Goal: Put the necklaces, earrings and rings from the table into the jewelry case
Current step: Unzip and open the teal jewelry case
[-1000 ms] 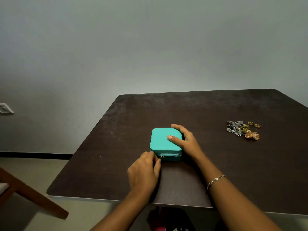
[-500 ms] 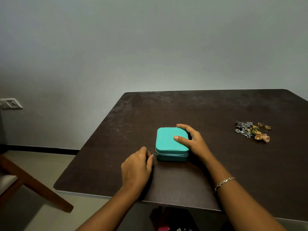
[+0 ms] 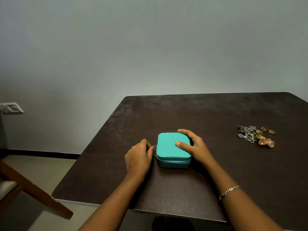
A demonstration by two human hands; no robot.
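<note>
Pinching zip pull (image 3: 155, 145) w/ left grip (image 3: 138, 157) beside case (image 3: 166, 147), right grip (image 3: 195, 147) clasping it

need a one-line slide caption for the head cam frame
Left hand pinches the zipper pull on the teal jewelry case, right hand holds it steady; jewelry pile lies apart on the dark table.

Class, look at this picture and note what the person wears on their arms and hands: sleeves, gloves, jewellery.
The left hand and right hand are ungloved, and no sleeve shows on either arm. No rings are visible on the fingers. A thin silver-toned chain bracelet with oval links circles the right wrist.
</note>
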